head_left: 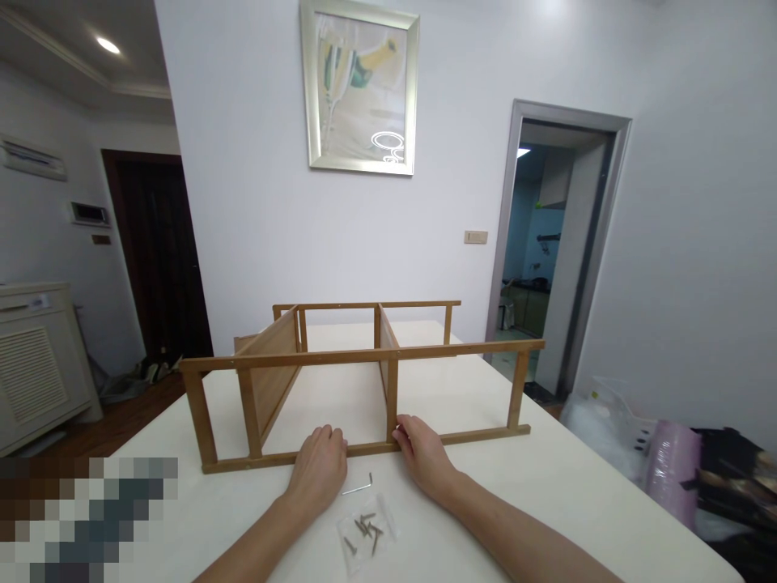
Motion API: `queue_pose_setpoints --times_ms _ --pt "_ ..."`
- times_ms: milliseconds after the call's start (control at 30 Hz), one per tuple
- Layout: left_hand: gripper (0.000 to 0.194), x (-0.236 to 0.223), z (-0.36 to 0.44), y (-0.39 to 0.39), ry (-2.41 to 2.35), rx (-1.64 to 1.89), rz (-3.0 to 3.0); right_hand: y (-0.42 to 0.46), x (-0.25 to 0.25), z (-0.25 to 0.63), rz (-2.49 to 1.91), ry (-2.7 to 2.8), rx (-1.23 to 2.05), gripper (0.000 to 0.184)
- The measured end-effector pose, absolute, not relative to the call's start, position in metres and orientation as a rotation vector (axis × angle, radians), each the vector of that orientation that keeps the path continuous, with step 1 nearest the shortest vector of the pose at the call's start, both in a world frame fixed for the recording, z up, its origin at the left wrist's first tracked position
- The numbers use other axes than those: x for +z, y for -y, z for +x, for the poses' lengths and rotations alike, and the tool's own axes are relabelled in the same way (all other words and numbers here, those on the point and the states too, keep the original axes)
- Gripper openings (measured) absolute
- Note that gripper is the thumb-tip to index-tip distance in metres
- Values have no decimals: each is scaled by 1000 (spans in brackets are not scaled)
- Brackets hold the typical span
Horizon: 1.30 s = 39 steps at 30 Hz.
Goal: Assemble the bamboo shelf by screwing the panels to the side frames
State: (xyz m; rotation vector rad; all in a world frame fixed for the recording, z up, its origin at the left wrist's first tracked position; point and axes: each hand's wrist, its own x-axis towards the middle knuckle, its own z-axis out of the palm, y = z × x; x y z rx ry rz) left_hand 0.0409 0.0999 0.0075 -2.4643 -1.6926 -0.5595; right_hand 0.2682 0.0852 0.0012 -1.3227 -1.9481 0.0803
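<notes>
A wooden shelf frame (328,357) lies on its side on the white table, with two shelf boards (276,368) standing crosswise between its ladder-like sides. My left hand (319,463) is closed over the near lower rail (370,448), left of the middle post (392,397). At the foot of that post my right hand (423,455) is closed, fingertips pinched together against the joint; whatever lies between them is hidden. Between my forearms lie a small L-shaped hex key (359,488) and a clear plastic bag (347,559) with several screws (367,528).
The white table (564,494) extends around the frame. Bubble wrap and a pink wrapped roll (671,470) are piled to the right. A white cabinet (42,364) stands at the left. Behind are a wall with a framed picture (364,89) and an open doorway (546,243).
</notes>
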Motion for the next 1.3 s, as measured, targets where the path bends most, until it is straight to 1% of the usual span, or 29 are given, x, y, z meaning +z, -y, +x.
queue_pose_setpoints --times_ms 667,1067,1300 --pt "33 8 39 -101 1680 -539 -2486 -86 2 269 -1338 1952 109 12" --pt "37 8 39 -100 1672 -565 -2493 -85 3 269 -1326 1945 120 13" --pt "37 6 39 -100 1669 -564 -2505 -84 3 269 -1339 1951 111 13"
